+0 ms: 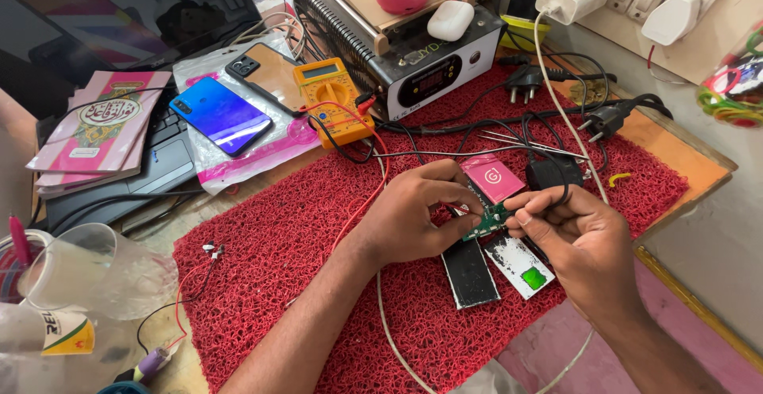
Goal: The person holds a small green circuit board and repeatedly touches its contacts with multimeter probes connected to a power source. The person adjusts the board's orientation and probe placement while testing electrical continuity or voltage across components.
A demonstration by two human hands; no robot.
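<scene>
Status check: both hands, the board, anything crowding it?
Left hand and right hand both pinching the small green circuit board above the red mat. Black cables and two flat cells lie close around it.

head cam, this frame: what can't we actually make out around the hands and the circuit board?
- Green circuit board, head view: mostly covered by the fingers of the left hand and right hand; its parts are too small to tell.
- Anything pinched in the right fingertips: hidden by the fingers.
- Black slab and white slab below: upper ends hidden under the hands.
- Laptop: cut off by the top edge.
</scene>
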